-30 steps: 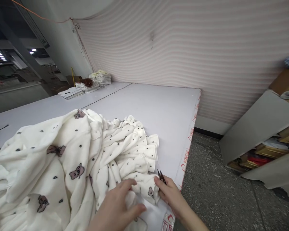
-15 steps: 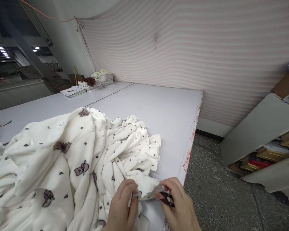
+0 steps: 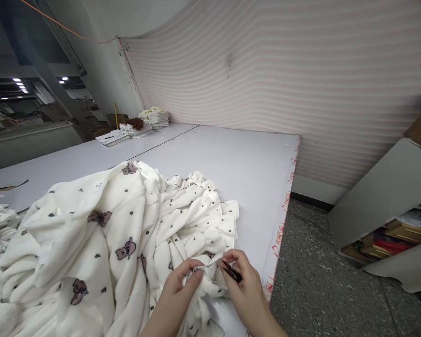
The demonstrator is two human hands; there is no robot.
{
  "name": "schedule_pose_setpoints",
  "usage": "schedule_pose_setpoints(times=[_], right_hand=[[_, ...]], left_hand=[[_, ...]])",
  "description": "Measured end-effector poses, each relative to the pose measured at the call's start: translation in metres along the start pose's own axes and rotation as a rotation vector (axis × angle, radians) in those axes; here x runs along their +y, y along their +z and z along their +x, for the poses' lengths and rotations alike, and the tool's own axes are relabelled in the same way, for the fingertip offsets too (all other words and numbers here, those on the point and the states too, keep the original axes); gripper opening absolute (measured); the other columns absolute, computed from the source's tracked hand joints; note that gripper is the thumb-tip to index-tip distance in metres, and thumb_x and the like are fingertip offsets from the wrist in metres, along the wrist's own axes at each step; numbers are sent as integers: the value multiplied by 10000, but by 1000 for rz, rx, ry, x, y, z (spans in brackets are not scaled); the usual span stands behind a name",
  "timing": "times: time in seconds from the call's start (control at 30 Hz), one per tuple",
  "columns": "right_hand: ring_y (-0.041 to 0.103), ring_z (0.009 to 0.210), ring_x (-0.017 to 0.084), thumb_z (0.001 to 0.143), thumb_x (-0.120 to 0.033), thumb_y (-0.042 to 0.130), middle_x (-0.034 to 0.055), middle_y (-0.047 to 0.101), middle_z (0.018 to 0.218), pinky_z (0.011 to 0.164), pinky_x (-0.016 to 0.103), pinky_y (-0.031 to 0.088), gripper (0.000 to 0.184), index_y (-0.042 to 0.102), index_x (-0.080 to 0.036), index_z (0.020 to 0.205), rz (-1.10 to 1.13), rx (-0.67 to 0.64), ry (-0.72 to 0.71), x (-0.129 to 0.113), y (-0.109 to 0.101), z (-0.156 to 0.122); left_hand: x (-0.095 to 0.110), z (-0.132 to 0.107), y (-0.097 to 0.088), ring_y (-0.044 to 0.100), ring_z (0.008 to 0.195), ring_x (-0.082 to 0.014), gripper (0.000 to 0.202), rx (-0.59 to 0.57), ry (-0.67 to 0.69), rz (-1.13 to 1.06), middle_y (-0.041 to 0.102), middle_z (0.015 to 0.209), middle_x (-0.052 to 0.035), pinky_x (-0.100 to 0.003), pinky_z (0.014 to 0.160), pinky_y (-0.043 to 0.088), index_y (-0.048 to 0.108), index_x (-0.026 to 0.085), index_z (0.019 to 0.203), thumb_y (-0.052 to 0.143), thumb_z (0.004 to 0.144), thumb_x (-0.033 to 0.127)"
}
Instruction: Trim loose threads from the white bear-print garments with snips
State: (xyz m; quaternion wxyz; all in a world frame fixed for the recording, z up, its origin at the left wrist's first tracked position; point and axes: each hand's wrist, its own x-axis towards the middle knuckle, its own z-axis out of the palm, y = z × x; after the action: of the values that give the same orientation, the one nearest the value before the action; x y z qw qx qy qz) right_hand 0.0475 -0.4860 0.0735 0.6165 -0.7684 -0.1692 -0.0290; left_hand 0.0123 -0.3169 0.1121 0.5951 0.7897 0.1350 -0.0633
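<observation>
A large heap of white, soft garments (image 3: 126, 224) printed with mauve bears and small dark marks covers the near table. At its right side my left hand (image 3: 180, 290) pinches a gathered edge of one garment between thumb and fingers. Just beside it, my right hand (image 3: 243, 290) is closed around dark thread snips (image 3: 232, 271), their blades largely hidden by the fingers. Its thumb and index finger are at the same cloth edge, which stretches between both hands. Below them the rest of that piece (image 3: 212, 286) hangs in folds.
The pale table (image 3: 252, 159) ends at a right edge with red-printed tape (image 3: 279, 238). Stacks of cloth (image 3: 154, 118) stand at the far left. Striped sheeting (image 3: 266, 70) hangs behind. A grey shelf unit (image 3: 382, 187) stands right, across the speckled floor (image 3: 312, 271).
Both hands have moved slightly up, and the left has turned its grip. The cloth edge between them is now drawn into a narrow strip. The camera view has shifted slightly.
</observation>
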Motion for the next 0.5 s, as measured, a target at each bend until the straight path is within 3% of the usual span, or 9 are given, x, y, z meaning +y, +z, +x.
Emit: schedule_pose_setpoints(times=[0.07, 0.17, 0.23, 0.33, 0.4, 0.5], right_hand=[[667, 791, 166, 809, -152, 544, 29, 666, 918, 667, 211, 518, 197, 566, -231, 988, 72, -31, -60, -4, 5, 1], [651, 814, 180, 760, -91, 543, 40, 677, 930, 708, 228, 499, 266, 618, -228, 976, -19, -84, -128, -9, 10, 0], [639, 749, 173, 799, -103, 503, 33, 681, 842, 663, 224, 482, 220, 631, -218, 935, -61, -108, -82, -10, 13, 0], [555, 569, 141, 902, -252, 467, -7, 605, 643, 538, 209, 420, 154, 601, -203, 843, -25, -109, 33, -10, 17, 2], [496, 509, 122, 929, -346, 456, -30, 544, 575, 490, 200, 378, 228, 564, -200, 791, 38, -105, 102, -10, 19, 3], [562, 597, 141, 908, -387, 506, -9, 590, 652, 541, 201, 419, 221, 574, -196, 821, 123, -116, 151, -12, 15, 3]], left_hand=[[0, 2, -1, 599, 889, -231, 261, 16, -10, -52, 669, 862, -11, -290, 784, 471, 637, 207, 905, 571, 825, 447], [-2, 1, 1, 598, 923, -224, 235, -17, 67, -88, 671, 870, -13, -303, 856, 455, 631, 199, 873, 566, 839, 422], [-2, -2, 3, 601, 840, -199, 235, 0, 96, -32, 658, 858, -7, -282, 780, 473, 635, 208, 930, 562, 843, 414], [1, -5, 4, 608, 816, -199, 284, 8, 105, 78, 666, 899, -21, -270, 705, 480, 653, 219, 1031, 571, 833, 406], [5, -5, 4, 619, 876, -223, 273, -5, 101, 86, 689, 902, -37, -291, 755, 482, 680, 205, 974, 559, 837, 408], [10, -4, 2, 621, 875, -238, 264, 2, 66, 53, 702, 850, -32, -314, 795, 473, 678, 194, 860, 543, 842, 421]])
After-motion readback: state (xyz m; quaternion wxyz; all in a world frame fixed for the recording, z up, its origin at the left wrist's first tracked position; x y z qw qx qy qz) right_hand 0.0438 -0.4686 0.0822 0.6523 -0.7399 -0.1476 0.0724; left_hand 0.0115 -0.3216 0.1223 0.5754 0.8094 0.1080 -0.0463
